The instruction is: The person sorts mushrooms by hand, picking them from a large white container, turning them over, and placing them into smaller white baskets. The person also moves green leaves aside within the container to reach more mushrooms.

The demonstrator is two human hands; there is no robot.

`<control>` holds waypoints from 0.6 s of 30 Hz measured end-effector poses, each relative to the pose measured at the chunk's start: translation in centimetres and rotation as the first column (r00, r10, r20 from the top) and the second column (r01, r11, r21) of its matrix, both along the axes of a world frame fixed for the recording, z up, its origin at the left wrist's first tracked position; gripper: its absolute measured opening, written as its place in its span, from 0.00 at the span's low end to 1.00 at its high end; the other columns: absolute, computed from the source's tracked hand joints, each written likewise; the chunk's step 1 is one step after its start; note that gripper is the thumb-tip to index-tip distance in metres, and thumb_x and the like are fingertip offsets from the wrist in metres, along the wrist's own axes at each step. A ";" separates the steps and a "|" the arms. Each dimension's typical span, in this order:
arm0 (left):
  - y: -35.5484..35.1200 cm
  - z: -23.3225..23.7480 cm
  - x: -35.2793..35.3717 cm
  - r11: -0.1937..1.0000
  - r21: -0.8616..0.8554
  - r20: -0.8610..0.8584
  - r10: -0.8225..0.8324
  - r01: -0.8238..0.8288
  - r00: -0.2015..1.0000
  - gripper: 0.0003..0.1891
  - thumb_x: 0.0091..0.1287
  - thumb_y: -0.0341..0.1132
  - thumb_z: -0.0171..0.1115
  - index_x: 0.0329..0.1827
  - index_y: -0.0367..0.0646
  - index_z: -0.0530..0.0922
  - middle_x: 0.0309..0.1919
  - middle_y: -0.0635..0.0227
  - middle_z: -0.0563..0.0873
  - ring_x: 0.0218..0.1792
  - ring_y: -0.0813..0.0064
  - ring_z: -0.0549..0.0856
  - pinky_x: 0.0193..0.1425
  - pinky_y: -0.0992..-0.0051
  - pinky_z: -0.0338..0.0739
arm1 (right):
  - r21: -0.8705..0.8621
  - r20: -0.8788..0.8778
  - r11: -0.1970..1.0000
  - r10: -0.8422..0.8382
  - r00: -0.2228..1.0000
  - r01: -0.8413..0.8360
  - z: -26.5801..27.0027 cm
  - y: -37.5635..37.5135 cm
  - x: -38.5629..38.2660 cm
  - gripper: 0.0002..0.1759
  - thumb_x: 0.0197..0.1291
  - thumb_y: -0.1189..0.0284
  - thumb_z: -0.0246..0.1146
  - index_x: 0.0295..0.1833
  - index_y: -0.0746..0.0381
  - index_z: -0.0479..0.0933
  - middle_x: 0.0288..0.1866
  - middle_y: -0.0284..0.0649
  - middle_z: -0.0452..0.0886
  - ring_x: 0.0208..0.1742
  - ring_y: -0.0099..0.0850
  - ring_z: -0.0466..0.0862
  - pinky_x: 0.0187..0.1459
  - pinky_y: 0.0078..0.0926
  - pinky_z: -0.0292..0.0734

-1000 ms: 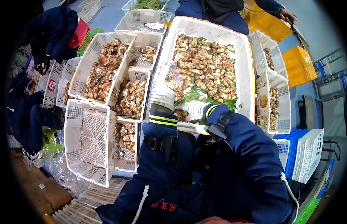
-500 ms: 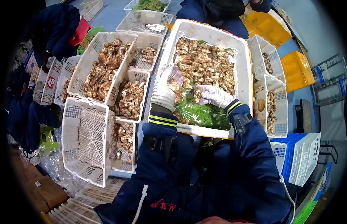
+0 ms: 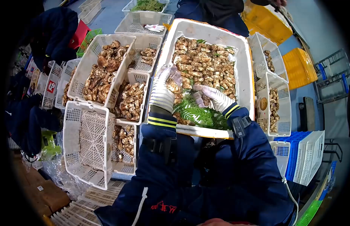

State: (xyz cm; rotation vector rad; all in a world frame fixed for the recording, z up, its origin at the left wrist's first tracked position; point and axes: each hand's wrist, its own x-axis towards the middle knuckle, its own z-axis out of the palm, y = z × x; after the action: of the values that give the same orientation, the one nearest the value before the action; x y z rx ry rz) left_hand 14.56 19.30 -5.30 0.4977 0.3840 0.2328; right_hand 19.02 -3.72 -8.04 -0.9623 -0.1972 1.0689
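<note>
Rows of brown and white mushrooms (image 3: 205,62) fill much of a white foam box (image 3: 245,75). Green fern leaves (image 3: 197,113) lie in its near part. My left hand (image 3: 164,88), in a striped white glove, is at the box's left side, its fingers curled round a mushroom (image 3: 173,87). My right hand (image 3: 213,97), gloved alike, is over the mushrooms just above the ferns, thumb and forefinger apart. Nothing can be made out between them.
White crates of mushrooms (image 3: 103,71) stand to the left, beside a tilted crate (image 3: 90,139) without mushrooms. More crates (image 3: 274,101) stand on the right, near yellow bundles (image 3: 299,69). Other people (image 3: 54,30) are at the left and beyond the box.
My right hand has opened and shifted slightly left; the mushroom it held no longer shows between its fingers. My left hand has barely moved.
</note>
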 end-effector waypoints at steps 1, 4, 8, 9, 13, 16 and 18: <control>0.0 -0.1 0.1 1.000 -0.002 -0.006 -0.002 0.002 1.000 0.14 0.69 0.31 0.64 0.56 0.41 0.78 0.47 0.60 0.86 0.46 0.64 0.86 0.51 0.62 0.83 | -0.041 0.019 0.999 -0.022 1.000 0.022 0.4 0.0 -0.2 0.30 0.73 0.57 0.59 0.72 0.63 0.66 0.54 0.39 0.80 0.47 0.27 0.81 0.49 0.28 0.83; 0.2 -0.4 0.2 1.000 0.003 -0.012 -0.021 0.022 1.000 0.14 0.69 0.31 0.64 0.56 0.41 0.78 0.48 0.60 0.86 0.46 0.64 0.86 0.52 0.63 0.83 | 0.077 -0.099 0.996 -0.033 0.995 0.041 -0.7 -0.3 0.4 0.30 0.72 0.56 0.59 0.70 0.65 0.67 0.51 0.40 0.80 0.47 0.30 0.81 0.49 0.32 0.82; 0.0 -0.2 0.1 0.999 -0.008 0.009 -0.036 0.036 0.999 0.15 0.69 0.32 0.64 0.57 0.41 0.78 0.49 0.60 0.86 0.47 0.64 0.86 0.52 0.63 0.83 | 0.144 -0.297 0.984 -0.062 0.953 0.108 0.2 -0.2 0.7 0.28 0.73 0.56 0.59 0.67 0.65 0.69 0.51 0.43 0.79 0.48 0.33 0.82 0.51 0.36 0.83; -0.2 -0.1 0.0 1.000 0.023 -0.016 -0.008 0.008 1.000 0.16 0.69 0.32 0.65 0.58 0.41 0.77 0.48 0.60 0.86 0.47 0.64 0.85 0.53 0.63 0.82 | 0.206 -0.316 0.974 -0.029 0.948 0.099 -0.7 -0.5 1.2 0.28 0.73 0.56 0.58 0.67 0.65 0.69 0.52 0.45 0.79 0.49 0.36 0.82 0.53 0.38 0.83; -0.1 0.0 -0.1 0.999 -0.010 0.008 -0.036 0.036 0.999 0.16 0.69 0.32 0.65 0.59 0.42 0.77 0.48 0.61 0.85 0.46 0.65 0.85 0.53 0.63 0.82 | 0.147 -0.281 0.981 -0.080 0.956 0.125 0.3 -0.9 0.9 0.26 0.73 0.55 0.57 0.64 0.65 0.71 0.50 0.45 0.80 0.48 0.36 0.84 0.51 0.39 0.84; 0.0 -0.2 0.0 0.999 -0.024 0.018 -0.046 0.046 0.999 0.16 0.69 0.32 0.64 0.58 0.43 0.77 0.48 0.60 0.86 0.47 0.65 0.85 0.53 0.63 0.82 | 0.111 -0.235 0.986 -0.096 0.967 0.125 0.5 -0.9 1.0 0.27 0.72 0.53 0.59 0.64 0.64 0.73 0.47 0.40 0.82 0.45 0.32 0.85 0.47 0.32 0.86; 0.0 -0.4 0.1 0.999 -0.009 0.009 -0.044 0.044 0.999 0.15 0.70 0.32 0.64 0.58 0.43 0.77 0.48 0.60 0.86 0.47 0.65 0.85 0.54 0.63 0.82 | 0.187 -0.208 0.975 -0.080 0.975 0.119 0.2 -0.5 1.0 0.28 0.72 0.52 0.58 0.65 0.62 0.73 0.44 0.36 0.83 0.41 0.27 0.85 0.45 0.26 0.86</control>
State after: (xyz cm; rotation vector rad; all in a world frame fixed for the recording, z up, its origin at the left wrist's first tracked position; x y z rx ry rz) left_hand 14.63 19.32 -5.73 0.4949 0.3647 0.1908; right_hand 20.03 -4.26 -7.83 -0.6745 -0.0870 1.0246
